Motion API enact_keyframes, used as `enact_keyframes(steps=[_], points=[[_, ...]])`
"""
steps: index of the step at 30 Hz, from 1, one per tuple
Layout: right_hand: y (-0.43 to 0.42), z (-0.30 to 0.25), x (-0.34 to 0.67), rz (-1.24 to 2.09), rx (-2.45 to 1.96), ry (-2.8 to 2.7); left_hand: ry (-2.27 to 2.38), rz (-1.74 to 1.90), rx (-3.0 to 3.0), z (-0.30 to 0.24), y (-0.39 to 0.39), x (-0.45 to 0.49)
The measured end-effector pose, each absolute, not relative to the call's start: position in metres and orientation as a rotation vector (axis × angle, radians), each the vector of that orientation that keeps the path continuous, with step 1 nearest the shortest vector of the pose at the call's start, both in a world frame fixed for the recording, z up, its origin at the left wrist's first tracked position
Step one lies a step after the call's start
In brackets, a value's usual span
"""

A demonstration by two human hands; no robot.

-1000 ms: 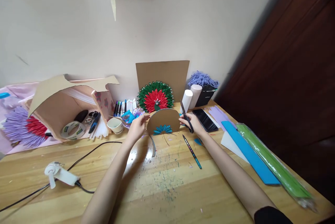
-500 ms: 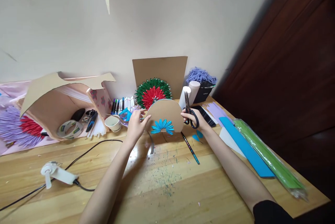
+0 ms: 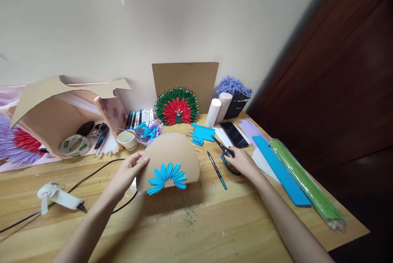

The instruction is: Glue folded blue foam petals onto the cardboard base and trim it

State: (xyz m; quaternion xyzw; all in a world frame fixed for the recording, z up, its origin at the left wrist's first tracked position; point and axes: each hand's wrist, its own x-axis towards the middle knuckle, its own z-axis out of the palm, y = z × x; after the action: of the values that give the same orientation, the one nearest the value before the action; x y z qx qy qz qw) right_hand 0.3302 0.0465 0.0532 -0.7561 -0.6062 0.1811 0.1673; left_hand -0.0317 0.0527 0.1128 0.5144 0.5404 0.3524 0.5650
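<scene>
My left hand (image 3: 130,171) grips the left edge of a rounded brown cardboard piece (image 3: 175,150), thumb on its front face. The cardboard is tilted above the wooden table. A fan of blue paper petals (image 3: 167,177) is attached near its lower edge. On the right, my right hand (image 3: 244,162) is closed on the handles of black scissors (image 3: 227,152), which are low at the tabletop with their blades pointing away to the left. Between the cardboard and the scissors lies a dark pen with a teal end (image 3: 217,171).
Behind stands a green and red paper peacock (image 3: 177,107). Blue paper pieces (image 3: 202,132), a phone (image 3: 233,134) and white rolls (image 3: 214,112) lie or stand right of it. At left are a paper cup (image 3: 127,140), a glue gun (image 3: 59,196) with its cord, and a cardboard box (image 3: 76,119).
The cardboard has moved left and nearer, held now by my left hand alone. My right hand has left its edge and lowered the scissors to the table at right.
</scene>
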Motion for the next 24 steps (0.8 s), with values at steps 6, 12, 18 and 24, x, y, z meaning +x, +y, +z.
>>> enact_keyframes(steps=[6, 12, 18, 24], points=[[0.036, 0.043, 0.345, 0.384, -2.398, -1.783, 1.315, 0.749, 0.964, 0.065, 0.015, -0.041], [0.035, 0.035, 0.353, 0.451, -2.405, -1.765, 1.274, 0.821, 0.925, 0.034, 0.017, -0.012], [0.033, 0.030, 0.356, 0.475, -2.362, -1.741, 1.521, 1.067, 1.251, 0.045, 0.027, 0.021], [0.037, 0.025, 0.353, 0.383, -2.379, -1.749, 1.123, 1.120, 1.595, 0.152, -0.031, 0.040]])
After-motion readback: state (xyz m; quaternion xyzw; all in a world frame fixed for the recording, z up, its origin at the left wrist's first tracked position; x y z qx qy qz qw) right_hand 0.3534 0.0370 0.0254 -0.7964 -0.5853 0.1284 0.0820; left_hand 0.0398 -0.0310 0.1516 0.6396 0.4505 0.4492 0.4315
